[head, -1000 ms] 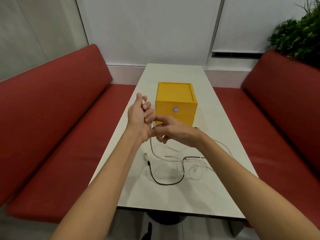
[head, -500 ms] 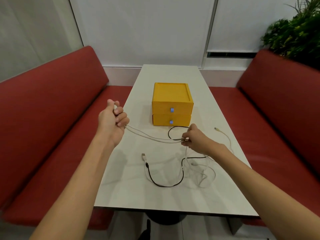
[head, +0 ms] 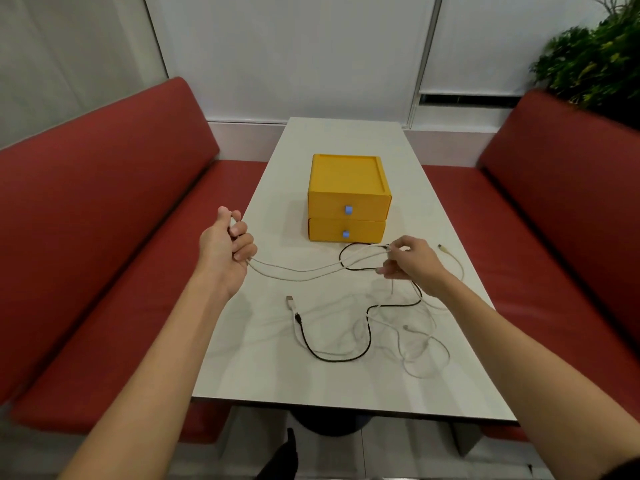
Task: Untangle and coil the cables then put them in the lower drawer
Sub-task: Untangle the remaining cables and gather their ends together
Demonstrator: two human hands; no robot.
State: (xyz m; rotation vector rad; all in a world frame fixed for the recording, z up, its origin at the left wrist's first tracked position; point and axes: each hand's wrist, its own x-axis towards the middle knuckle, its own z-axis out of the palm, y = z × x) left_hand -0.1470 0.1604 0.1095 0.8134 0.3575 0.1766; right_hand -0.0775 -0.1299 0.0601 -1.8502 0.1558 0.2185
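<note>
My left hand (head: 225,251) grips a white cable (head: 301,271) and my right hand (head: 412,263) pinches it further along (hands well apart, mid-frame). The other cables (head: 370,332) lie tangled on the counter (head: 263,375), just below the yellow drawers (head: 348,202).

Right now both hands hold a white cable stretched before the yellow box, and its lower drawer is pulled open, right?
No: the head view shows the lower drawer closed. The left hand and right hand do hold the white cable stretched before the yellow box.

Long white rectangular table (head: 346,140), red padded left bench (head: 104,220), red padded right bench (head: 561,209). White panelled wall (head: 294,46) behind (green leafy plant (head: 595,60) in the far right corner). Flat, even light.
</note>
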